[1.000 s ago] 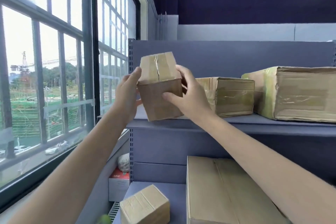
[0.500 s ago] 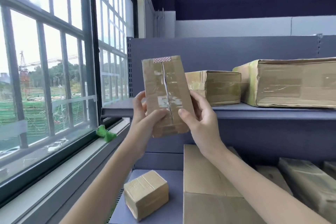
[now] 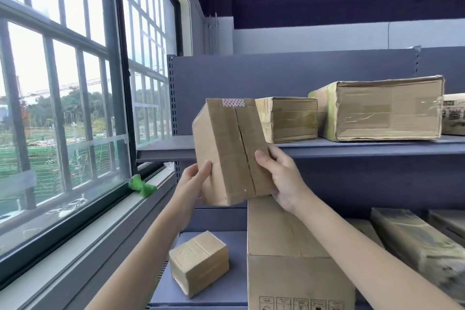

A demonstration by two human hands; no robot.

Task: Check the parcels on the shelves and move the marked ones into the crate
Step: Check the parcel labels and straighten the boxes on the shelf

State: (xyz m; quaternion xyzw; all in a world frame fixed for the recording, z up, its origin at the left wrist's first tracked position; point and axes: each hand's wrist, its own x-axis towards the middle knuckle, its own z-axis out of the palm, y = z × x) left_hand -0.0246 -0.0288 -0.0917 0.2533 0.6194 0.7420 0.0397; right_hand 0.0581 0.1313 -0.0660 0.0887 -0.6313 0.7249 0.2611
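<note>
Held parcel: we see a brown cardboard parcel (image 3: 230, 151) raised in the air in front of the grey shelving, tilted, its seamed face turned toward us.
Mark: a short strip of red-and-white patterned tape (image 3: 233, 102) sits on the parcel's top edge, over the seam.
Left hand: our left hand (image 3: 192, 185) grips the parcel's lower left side, thumb on the front face, fingers hidden behind.
Right hand: our right hand (image 3: 283, 177) clasps the lower right edge, thumb lying across the front beside the seam.
Upper shelf: the upper shelf (image 3: 352, 147) behind the parcel carries a medium taped box (image 3: 288, 119) and a large box (image 3: 382, 108).
Lower shelf: below our hands we see a small box (image 3: 200, 262) beside a tall carton (image 3: 289, 259).
Window sill: a green object (image 3: 141, 186) rests on the window sill, left of the shelving.
</note>
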